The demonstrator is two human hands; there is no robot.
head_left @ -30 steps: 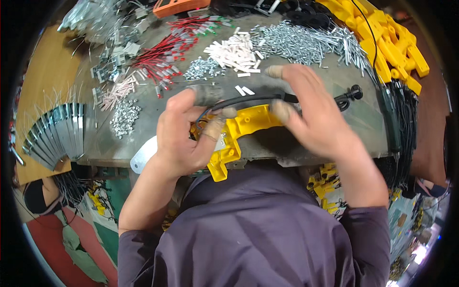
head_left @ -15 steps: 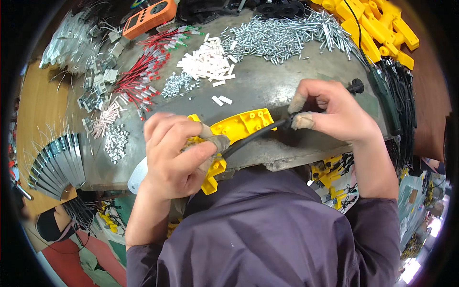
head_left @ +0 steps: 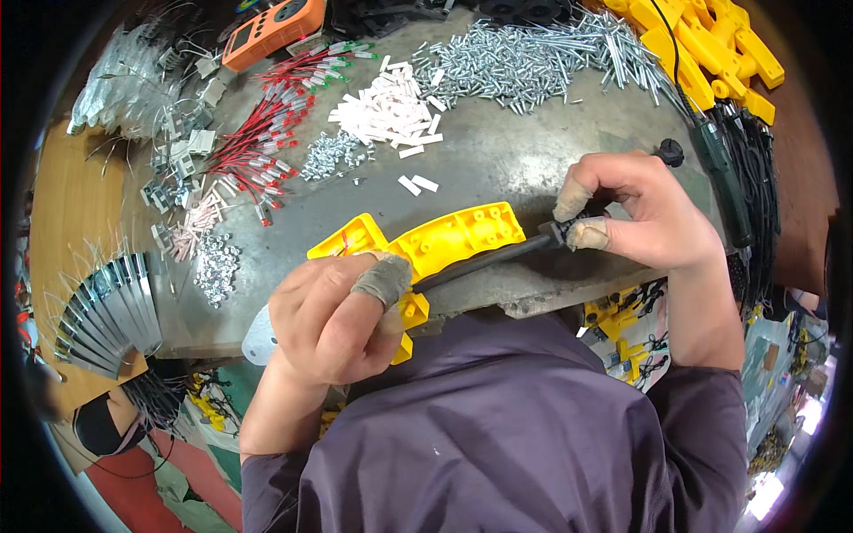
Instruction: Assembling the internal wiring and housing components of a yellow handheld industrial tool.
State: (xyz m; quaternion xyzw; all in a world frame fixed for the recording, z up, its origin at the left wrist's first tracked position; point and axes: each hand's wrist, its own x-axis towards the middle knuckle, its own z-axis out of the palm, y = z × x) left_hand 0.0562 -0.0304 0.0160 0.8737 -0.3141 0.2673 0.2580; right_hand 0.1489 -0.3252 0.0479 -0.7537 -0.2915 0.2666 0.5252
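My left hand (head_left: 336,315) is closed around a yellow plastic housing shell (head_left: 462,238), its open side with ribs and small posts facing up. A thin red wire shows inside the shell's left part. Along the shell's near edge runs a thick black cord (head_left: 484,265), one end running in by my left fingers. At its right end, my right hand (head_left: 635,209) pinches the cord's black end piece between thumb and index finger, just beyond the shell's tip. Worn wraps cover several fingertips. My left palm hides the shell's grip section.
Beyond my hands lie white sleeves (head_left: 386,111), a heap of screws (head_left: 498,75), red-wired lamps (head_left: 267,133) and small nuts (head_left: 216,266). Yellow shells (head_left: 711,44) and a dark green screwdriver (head_left: 724,182) are at right. Metal strips (head_left: 107,311) fan out at left; an orange meter (head_left: 274,34) stands behind.
My left hand has rolled over, showing more of the shell's left part with the red wire. The right hand has shifted slightly right, and the black cord looks straighter.
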